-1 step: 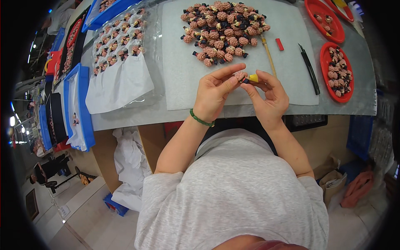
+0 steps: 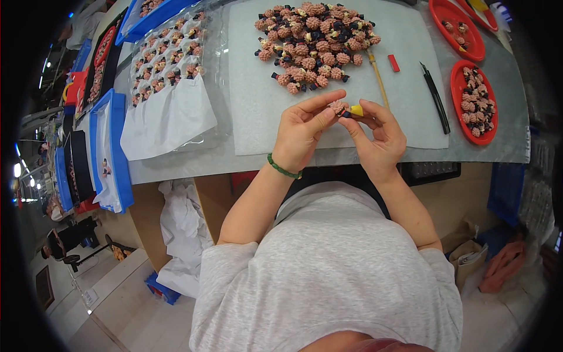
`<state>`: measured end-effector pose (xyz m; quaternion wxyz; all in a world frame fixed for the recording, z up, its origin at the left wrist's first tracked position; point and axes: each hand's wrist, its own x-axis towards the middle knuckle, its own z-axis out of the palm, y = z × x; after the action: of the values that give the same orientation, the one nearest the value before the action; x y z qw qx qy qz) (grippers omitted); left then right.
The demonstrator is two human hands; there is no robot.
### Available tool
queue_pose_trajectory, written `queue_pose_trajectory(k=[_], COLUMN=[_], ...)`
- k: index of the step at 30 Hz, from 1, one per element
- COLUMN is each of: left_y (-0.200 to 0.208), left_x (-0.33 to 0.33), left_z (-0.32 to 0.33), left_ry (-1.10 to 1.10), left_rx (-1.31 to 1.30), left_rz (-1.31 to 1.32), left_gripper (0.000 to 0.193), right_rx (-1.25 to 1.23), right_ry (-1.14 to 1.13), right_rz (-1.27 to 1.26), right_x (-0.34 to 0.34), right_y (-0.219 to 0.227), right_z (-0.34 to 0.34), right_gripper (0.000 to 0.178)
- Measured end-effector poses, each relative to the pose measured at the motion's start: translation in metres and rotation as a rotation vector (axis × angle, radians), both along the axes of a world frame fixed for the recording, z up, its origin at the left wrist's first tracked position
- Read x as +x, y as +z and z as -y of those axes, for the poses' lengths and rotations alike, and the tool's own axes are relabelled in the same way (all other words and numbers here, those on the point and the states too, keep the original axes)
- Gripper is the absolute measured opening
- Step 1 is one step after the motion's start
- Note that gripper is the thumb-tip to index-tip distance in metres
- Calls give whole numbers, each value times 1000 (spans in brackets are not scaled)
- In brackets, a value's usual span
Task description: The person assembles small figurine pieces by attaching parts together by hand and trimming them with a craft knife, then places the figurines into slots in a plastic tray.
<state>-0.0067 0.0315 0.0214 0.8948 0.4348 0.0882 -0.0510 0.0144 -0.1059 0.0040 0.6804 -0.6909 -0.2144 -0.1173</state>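
Note:
A small figurine (image 2: 338, 108) with pink knobbly hair and a dark lower part is held between both hands, above the near part of the white sheet. My left hand (image 2: 298, 134) pinches its pink end between thumb and index finger. On the figurine's dark end, my right hand (image 2: 380, 141) is closed with thumb and fingertips. A small yellow piece (image 2: 356, 110) shows at the right fingertips; whether it is worn or held is unclear. Beyond the hands lies a heap of similar figurines (image 2: 316, 47). The fingers hide part of the held one.
Right of the heap are a wooden stick (image 2: 378, 79), a red block (image 2: 393, 63) and a black pen-like tool (image 2: 434, 97). Red oval trays (image 2: 454, 120) with figurines stand at the right. Figurines lie in rows on white paper (image 2: 167, 126) at left, beside a blue tray (image 2: 120, 152).

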Motion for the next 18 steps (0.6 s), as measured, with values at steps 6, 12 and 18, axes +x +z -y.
queue_pose_trajectory(k=[6,12,18], left_y=[0,15,3], left_x=[-1,7,7], left_z=[-12,-10,-9], left_ry=[46,75,60], left_rx=[-77,-130,155], left_rz=[-81,-120,-146], left_gripper=[24,26,26], right_rx=[-203,-774,-451], right_ry=[134,-135,20], right_rz=[48,289,65], right_x=[28,65,28], right_y=[17,12,34], right_z=[1,-8,-9], right_gripper=[23,17,18])
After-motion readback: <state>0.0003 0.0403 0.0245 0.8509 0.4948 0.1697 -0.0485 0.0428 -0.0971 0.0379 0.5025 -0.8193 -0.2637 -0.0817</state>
